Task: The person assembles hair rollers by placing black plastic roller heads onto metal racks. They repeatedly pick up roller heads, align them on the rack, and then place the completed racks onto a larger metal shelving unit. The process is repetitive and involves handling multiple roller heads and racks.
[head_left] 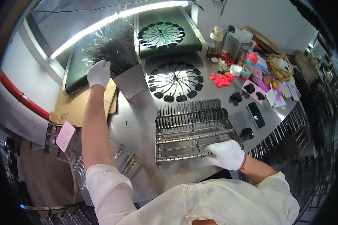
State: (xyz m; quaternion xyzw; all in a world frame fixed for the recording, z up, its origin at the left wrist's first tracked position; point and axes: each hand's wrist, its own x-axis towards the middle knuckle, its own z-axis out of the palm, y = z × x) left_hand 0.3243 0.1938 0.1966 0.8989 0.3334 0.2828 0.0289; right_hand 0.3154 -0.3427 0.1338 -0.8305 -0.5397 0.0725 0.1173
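reaching into the blade heap, steadying the rack

reaching far out, our left hand, in a white glove, lies on a heap of thin dark metal pieces piled at the far left of the tabletop. its grip is curled down into the pile; we cannot tell whether it has closed on any piece.

our right hand, also white-gloved, with a red band at the wrist, rests on the near right corner of a metal slotted rack. its fingers are bent loosely over the rack's front rail, touching it, not clenched.

item: the slotted rack, lying flat on the steel tabletop directly before us. its far rows carry upright dark blades; its near rows stand bare.

item: a round fan of black-tipped pieces, laid out spoke-wise just beyond the rack.

item: a second such fan on a dark green mat, farther off.

item: small red blocks, scattered right of the near fan.

item: a dark phone-like slab, right of the rack.

item: a pink slip, at the left beside cardboard.
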